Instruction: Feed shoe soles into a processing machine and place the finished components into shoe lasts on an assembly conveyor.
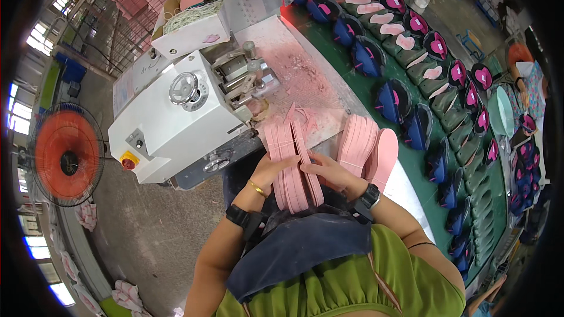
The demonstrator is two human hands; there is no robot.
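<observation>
White boxy sewing-type machine (176, 111) stands as landmark. Just right of its base: stack of pink foam insoles (292, 164), on edge, clamped between left hand (267, 171) and right hand (328, 170). Judgement: keep edges flush, grip even, so none slip out.

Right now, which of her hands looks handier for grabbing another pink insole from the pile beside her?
Probably the right hand: it lies next to the upright pile of pink insoles. The left hand supports the stack on her lap, farther away.
</observation>
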